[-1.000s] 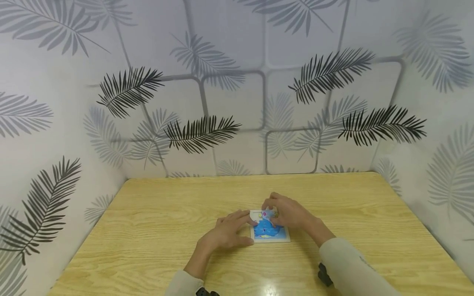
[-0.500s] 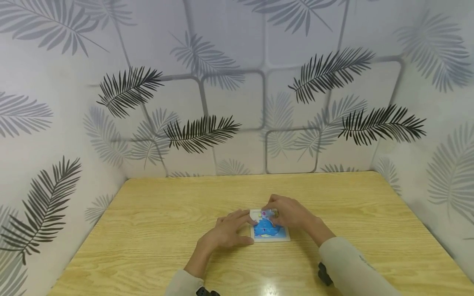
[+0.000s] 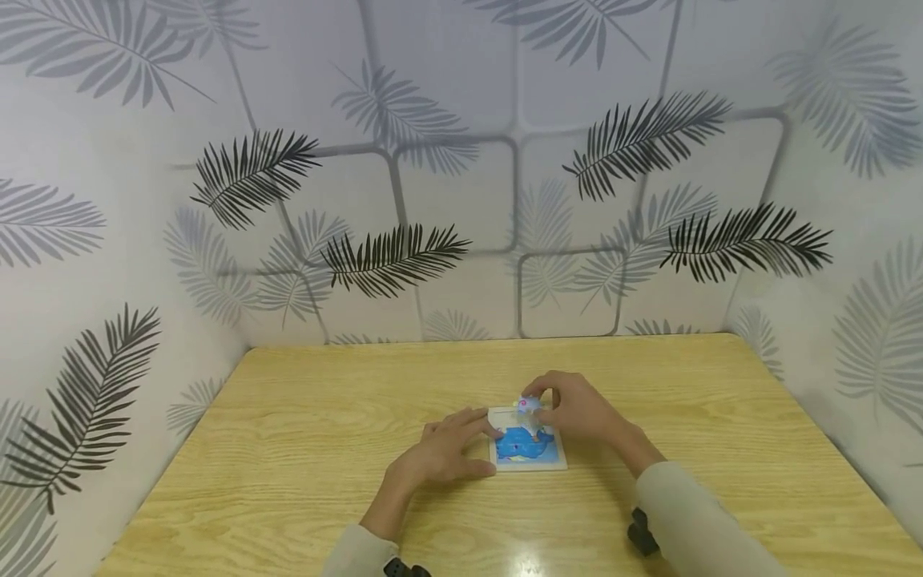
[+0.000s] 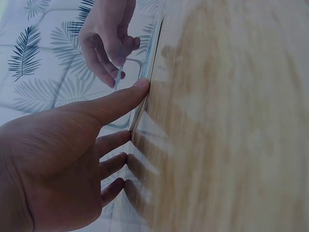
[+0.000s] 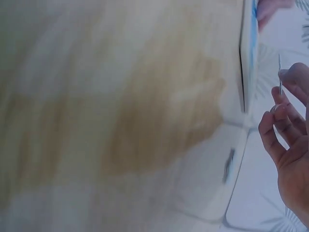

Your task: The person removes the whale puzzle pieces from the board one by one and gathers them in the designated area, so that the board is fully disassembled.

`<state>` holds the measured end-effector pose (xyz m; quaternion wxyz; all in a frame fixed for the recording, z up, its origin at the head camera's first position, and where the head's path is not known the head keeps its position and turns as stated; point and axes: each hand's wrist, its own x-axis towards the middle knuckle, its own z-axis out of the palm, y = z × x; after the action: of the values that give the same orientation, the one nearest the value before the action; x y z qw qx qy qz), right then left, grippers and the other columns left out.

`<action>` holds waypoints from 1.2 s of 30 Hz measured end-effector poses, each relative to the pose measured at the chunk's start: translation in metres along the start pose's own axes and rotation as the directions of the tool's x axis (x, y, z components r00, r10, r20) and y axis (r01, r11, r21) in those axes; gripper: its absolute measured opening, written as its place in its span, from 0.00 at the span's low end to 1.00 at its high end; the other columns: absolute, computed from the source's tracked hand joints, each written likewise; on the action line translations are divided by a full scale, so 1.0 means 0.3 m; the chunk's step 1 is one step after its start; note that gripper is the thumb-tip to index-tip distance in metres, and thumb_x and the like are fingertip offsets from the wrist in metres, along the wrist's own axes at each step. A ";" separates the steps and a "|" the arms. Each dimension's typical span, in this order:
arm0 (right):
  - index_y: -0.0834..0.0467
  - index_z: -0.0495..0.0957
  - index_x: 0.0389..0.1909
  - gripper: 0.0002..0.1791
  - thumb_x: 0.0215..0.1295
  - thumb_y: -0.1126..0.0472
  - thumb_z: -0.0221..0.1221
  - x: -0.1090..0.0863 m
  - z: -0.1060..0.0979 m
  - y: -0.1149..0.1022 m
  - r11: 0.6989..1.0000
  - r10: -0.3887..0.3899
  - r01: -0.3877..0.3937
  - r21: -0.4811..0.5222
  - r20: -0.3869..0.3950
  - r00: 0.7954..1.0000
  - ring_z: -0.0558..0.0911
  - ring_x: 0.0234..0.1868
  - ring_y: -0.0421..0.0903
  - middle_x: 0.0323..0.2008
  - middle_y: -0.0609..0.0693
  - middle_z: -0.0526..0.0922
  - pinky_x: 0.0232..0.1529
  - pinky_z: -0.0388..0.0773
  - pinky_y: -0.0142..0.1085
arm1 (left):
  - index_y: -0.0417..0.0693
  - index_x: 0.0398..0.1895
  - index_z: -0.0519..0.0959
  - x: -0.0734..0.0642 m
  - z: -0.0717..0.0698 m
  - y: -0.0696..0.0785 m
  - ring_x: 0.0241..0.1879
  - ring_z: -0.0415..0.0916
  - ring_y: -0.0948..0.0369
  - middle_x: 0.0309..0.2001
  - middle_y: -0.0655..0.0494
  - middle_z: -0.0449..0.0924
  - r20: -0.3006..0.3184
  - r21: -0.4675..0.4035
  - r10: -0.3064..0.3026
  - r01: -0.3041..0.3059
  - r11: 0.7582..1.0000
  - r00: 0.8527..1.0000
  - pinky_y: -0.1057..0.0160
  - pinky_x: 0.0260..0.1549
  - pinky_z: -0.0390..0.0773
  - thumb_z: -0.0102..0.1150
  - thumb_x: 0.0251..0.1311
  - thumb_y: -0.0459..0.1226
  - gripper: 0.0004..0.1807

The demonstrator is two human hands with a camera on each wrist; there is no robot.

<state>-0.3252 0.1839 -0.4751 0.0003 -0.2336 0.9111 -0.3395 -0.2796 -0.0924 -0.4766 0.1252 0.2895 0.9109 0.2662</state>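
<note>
A flat, white-rimmed picture puzzle board with a blue cartoon animal lies on the table. My left hand rests at its left side, index finger over the picture and thumb by the near left corner; in the left wrist view the thumb meets the board's edge. Thumb and fingers of my right hand pinch a light-blue puzzle piece with a pink mark, above the board's upper part. Edge-on, the piece looks thin and stands apart from the board in the right wrist view. A pale patch shows beneath it.
The wood-grain table extends around the board on all sides. Leaf-patterned walls close off its back and sides. Dark wrist devices, such as the one on the right wrist, sit below both forearms.
My right hand has lifted the puzzle piece off the board and shifted slightly right, uncovering a pale area of the picture. My left hand stays in place.
</note>
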 end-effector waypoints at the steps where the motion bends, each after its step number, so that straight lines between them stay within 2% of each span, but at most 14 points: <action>1: 0.53 0.87 0.50 0.16 0.61 0.64 0.70 -0.006 -0.012 0.009 1.000 -0.006 0.006 0.014 -0.008 1.000 0.72 0.26 0.42 0.43 0.45 0.86 0.27 0.72 0.34 | 0.58 0.65 0.79 0.000 0.001 0.001 0.80 0.51 0.43 0.80 0.49 0.58 -0.003 0.001 0.002 -0.002 1.000 1.000 0.30 0.68 0.52 0.67 0.68 0.50 0.24; 7: 0.52 0.88 0.51 0.15 0.63 0.64 0.69 -0.062 -0.097 0.084 0.998 0.001 0.001 0.058 -0.043 0.999 0.68 0.20 0.39 0.44 0.48 0.86 0.22 0.67 0.32 | 0.58 0.65 0.79 0.001 0.004 0.000 0.81 0.50 0.43 0.81 0.50 0.58 -0.007 -0.018 -0.002 0.002 1.000 1.000 0.28 0.70 0.49 0.68 0.67 0.48 0.24; 12: 0.51 0.89 0.47 0.11 0.64 0.62 0.69 -0.124 -0.178 0.147 0.998 0.053 -0.052 0.021 -0.053 0.997 0.67 0.21 0.39 0.40 0.47 0.87 0.21 0.65 0.32 | 0.58 0.65 0.79 -0.001 0.004 -0.002 0.81 0.49 0.44 0.81 0.50 0.58 -0.005 -0.029 -0.006 0.006 1.000 1.000 0.26 0.70 0.46 0.68 0.68 0.48 0.24; 16: 0.51 0.90 0.44 0.09 0.64 0.61 0.69 -0.174 -0.232 0.210 0.996 0.076 -0.078 -0.050 -0.049 0.996 0.66 0.20 0.37 0.24 0.44 0.80 0.20 0.64 0.32 | 0.58 0.65 0.79 -0.004 0.002 -0.003 0.81 0.48 0.45 0.81 0.51 0.58 -0.002 -0.039 -0.005 0.005 0.999 1.000 0.25 0.70 0.45 0.68 0.68 0.48 0.24; 19: 0.52 0.90 0.43 0.08 0.64 0.62 0.69 -0.210 -0.264 0.255 0.992 0.078 -0.080 -0.099 -0.029 0.997 0.65 0.19 0.36 0.17 0.42 0.72 0.20 0.64 0.31 | 0.58 0.65 0.79 -0.005 0.000 -0.002 0.82 0.48 0.45 0.81 0.50 0.58 -0.001 -0.039 -0.003 0.003 0.999 1.000 0.26 0.70 0.46 0.67 0.68 0.48 0.24; 22: 0.53 0.89 0.42 0.09 0.62 0.65 0.69 -0.235 -0.280 0.291 0.988 0.049 -0.050 -0.146 -0.007 0.999 0.66 0.21 0.36 0.24 0.42 0.78 0.22 0.66 0.31 | 0.58 0.66 0.78 -0.007 -0.006 0.000 0.82 0.47 0.45 0.81 0.50 0.57 0.003 -0.034 -0.003 0.003 0.999 1.000 0.27 0.71 0.46 0.67 0.68 0.48 0.24; 27: 0.54 0.85 0.40 0.11 0.59 0.69 0.69 -0.241 -0.281 0.315 0.974 -0.067 0.072 -0.216 0.033 0.997 0.71 0.29 0.37 0.40 0.44 0.83 0.32 0.74 0.34 | 0.57 0.67 0.78 -0.004 -0.018 0.000 0.82 0.47 0.44 0.81 0.49 0.56 0.004 -0.029 0.003 -0.003 1.000 1.000 0.28 0.71 0.47 0.67 0.68 0.48 0.25; 31: 0.53 0.85 0.38 0.11 0.57 0.71 0.68 -0.235 -0.286 0.299 0.964 -0.106 0.111 -0.240 0.034 0.994 0.73 0.33 0.38 0.39 0.44 0.82 0.36 0.75 0.36 | 0.57 0.66 0.78 -0.001 -0.015 -0.001 0.82 0.47 0.44 0.81 0.49 0.57 -0.001 -0.029 0.008 -0.008 1.000 1.000 0.27 0.71 0.46 0.67 0.68 0.48 0.25; 36: 0.54 0.85 0.38 0.08 0.61 0.69 0.69 -0.218 -0.266 0.257 0.978 -0.092 0.087 -0.189 -0.015 0.996 0.72 0.26 0.36 0.38 0.47 0.82 0.29 0.73 0.34 | 0.57 0.66 0.79 -0.002 -0.006 -0.002 0.81 0.47 0.44 0.81 0.49 0.57 0.007 -0.026 0.005 -0.005 1.000 1.000 0.26 0.70 0.46 0.67 0.68 0.49 0.25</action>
<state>-0.3125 0.3122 -0.4718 -0.0477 -0.2695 0.9276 -0.2542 -0.2800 -0.0939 -0.4755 0.1315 0.2910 0.9061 0.2773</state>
